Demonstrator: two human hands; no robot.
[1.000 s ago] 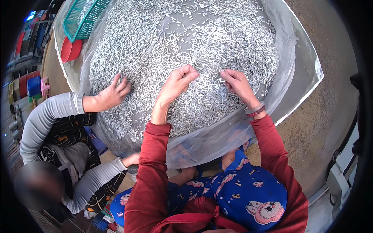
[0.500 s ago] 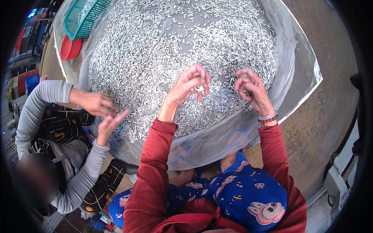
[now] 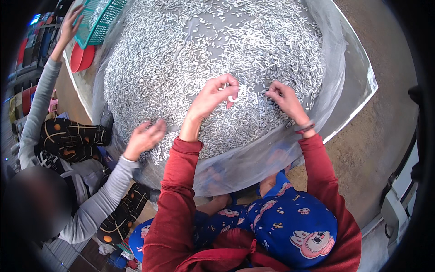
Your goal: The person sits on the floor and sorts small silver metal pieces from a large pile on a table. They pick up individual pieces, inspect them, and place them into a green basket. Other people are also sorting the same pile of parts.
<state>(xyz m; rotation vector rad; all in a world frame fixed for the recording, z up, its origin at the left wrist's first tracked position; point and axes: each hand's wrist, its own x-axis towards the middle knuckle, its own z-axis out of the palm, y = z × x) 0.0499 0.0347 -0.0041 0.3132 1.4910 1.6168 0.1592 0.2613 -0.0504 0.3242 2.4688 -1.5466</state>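
Note:
A broad heap of small silvery-white pieces (image 3: pixel 154 77), mostly short and rod-like, is spread over a clear plastic sheet (image 3: pixel 253 167). Just above the middle of it, my left hand (image 3: pixel 210 97) is closed, thumb against the fingers, with small white curved pieces (image 3: pixel 232 99) showing at its fingertips. To its right, my right hand (image 3: pixel 288 102) hovers low over the heap with thumb and fingers pinched together. Whatever may be between them is too small to make out. Several bent, hook-like pieces (image 3: pixel 295 68) lie on the heap beyond my right hand.
At the left sits a co-worker, one hand (image 3: pixel 145 138) over the heap's near left edge, the other (image 3: pixel 71 22) beside a green plastic basket (image 3: pixel 97 31). A red bowl (image 3: pixel 81 58) stands below the basket. White machinery (image 3: pixel 398 199) is at the far right.
My fingers have drawn together on both hands, and my right hand has moved slightly left and down. One hand of the co-worker has gone from the heap up to the green basket.

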